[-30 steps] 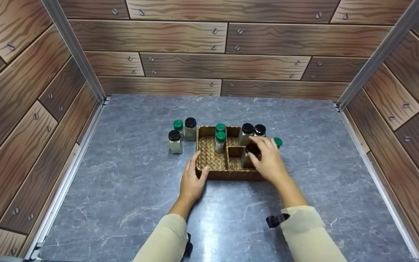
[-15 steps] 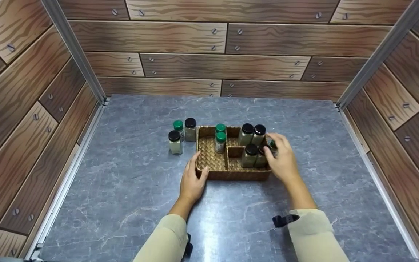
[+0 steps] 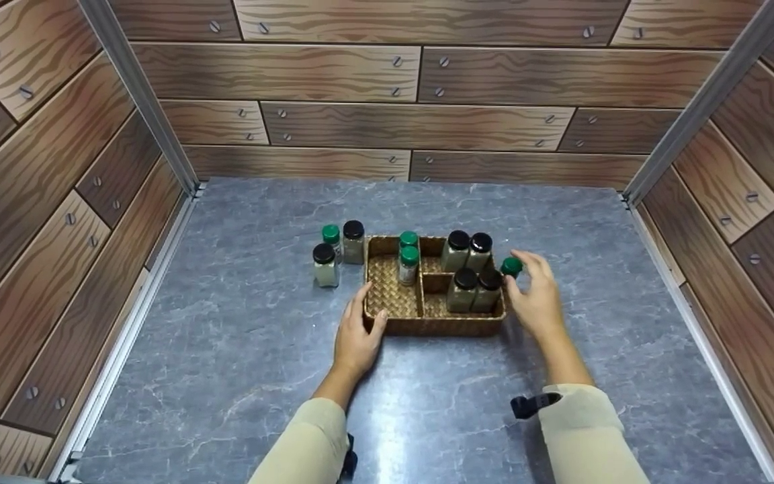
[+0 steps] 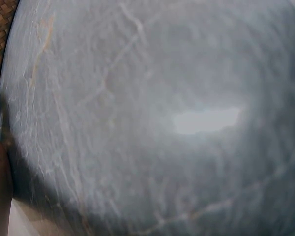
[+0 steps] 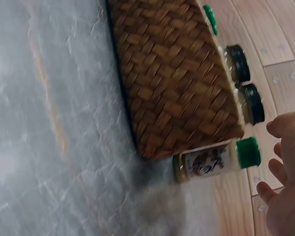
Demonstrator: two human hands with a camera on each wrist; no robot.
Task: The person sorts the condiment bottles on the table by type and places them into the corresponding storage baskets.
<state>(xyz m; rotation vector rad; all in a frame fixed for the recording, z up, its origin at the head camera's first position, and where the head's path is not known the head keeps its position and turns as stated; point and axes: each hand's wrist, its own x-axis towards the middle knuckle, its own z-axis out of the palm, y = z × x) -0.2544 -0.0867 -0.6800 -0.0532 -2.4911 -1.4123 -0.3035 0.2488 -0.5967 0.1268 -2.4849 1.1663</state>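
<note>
My left hand (image 3: 355, 339) rests against the front left corner of a woven basket (image 3: 442, 327), its fingers along the left side and its thumb at the front rim. My right hand (image 3: 538, 296) is just right of the basket, fingers spread around a green-capped spice jar (image 3: 511, 267). In the right wrist view this jar (image 5: 206, 161) stands upright beside the basket wall, with a gap between its cap and the fingertips. Inside the basket, two green-capped jars (image 3: 408, 266) are in the long left compartment. Black-capped jars fill part of the back right (image 3: 455, 253) and front right (image 3: 462, 292) compartments.
Left of the basket stand two black-capped jars (image 3: 324, 267) and one green-capped jar (image 3: 331, 235). The grey marbled tabletop (image 3: 252, 323) is bounded by wood-patterned walls (image 3: 340, 74) at the back and sides, with metal rails (image 3: 132, 336) along the edges.
My right hand has let go of a black-capped jar in the front right compartment and moved right to the green-capped jar outside. My left hand has stayed at the basket corner.
</note>
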